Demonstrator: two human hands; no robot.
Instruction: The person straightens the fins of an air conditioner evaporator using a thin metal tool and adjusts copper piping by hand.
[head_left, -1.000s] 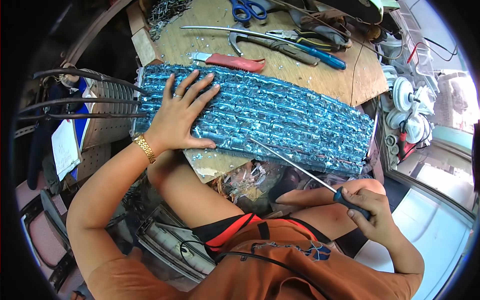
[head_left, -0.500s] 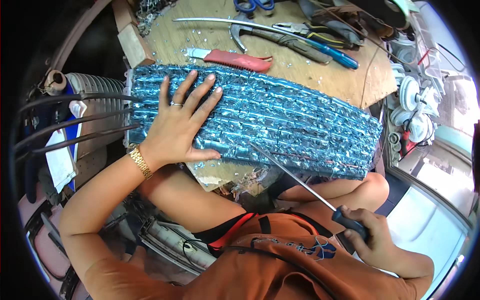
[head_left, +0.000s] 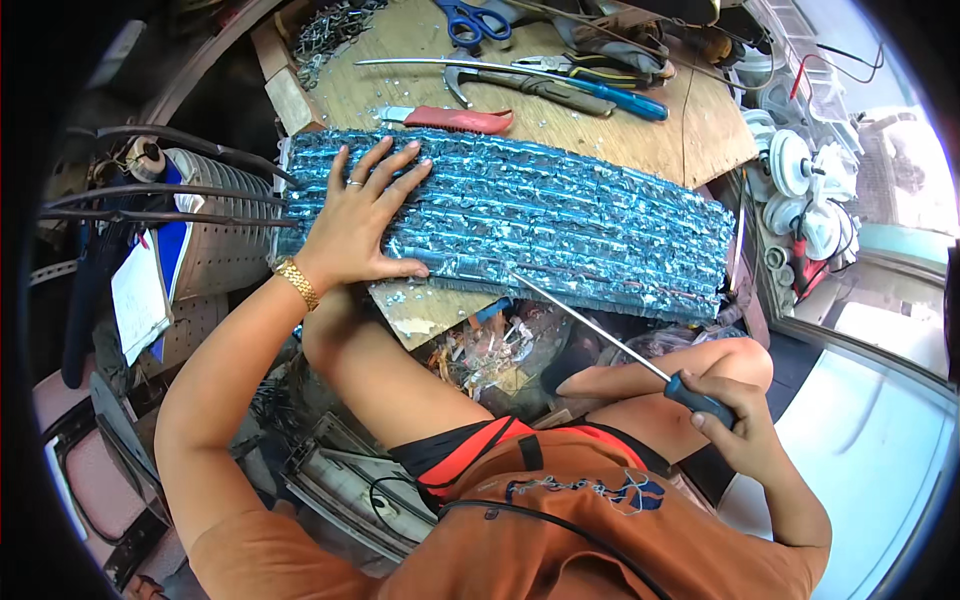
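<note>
A long finned coil (head_left: 560,215) with shredded blue metal fins lies across a wooden board, its right end slightly lower. My left hand (head_left: 352,228) rests flat on the coil's left part, fingers spread, wearing a ring and a gold bracelet. In my right hand (head_left: 742,425) is a screwdriver (head_left: 598,330), its dark handle wrapped by my fingers. The long thin shaft slants up and left, and its tip meets the coil's near edge, right of my left thumb. Whether the tip sits between fins or only on them, I cannot tell.
Beyond the coil, the wooden board (head_left: 690,150) bears a red utility knife (head_left: 460,120), a hammer (head_left: 540,88), pliers (head_left: 590,68), blue-handled scissors (head_left: 470,22) and a long blue-handled screwdriver (head_left: 636,103). Dark tubes (head_left: 190,190) run off the coil's left end. White reels (head_left: 790,165) hang at right.
The whole view has shifted a little. The screwdriver's tip has moved slightly rightward along the coil's near edge, away from my left thumb. My left hand keeps its place on the coil.
</note>
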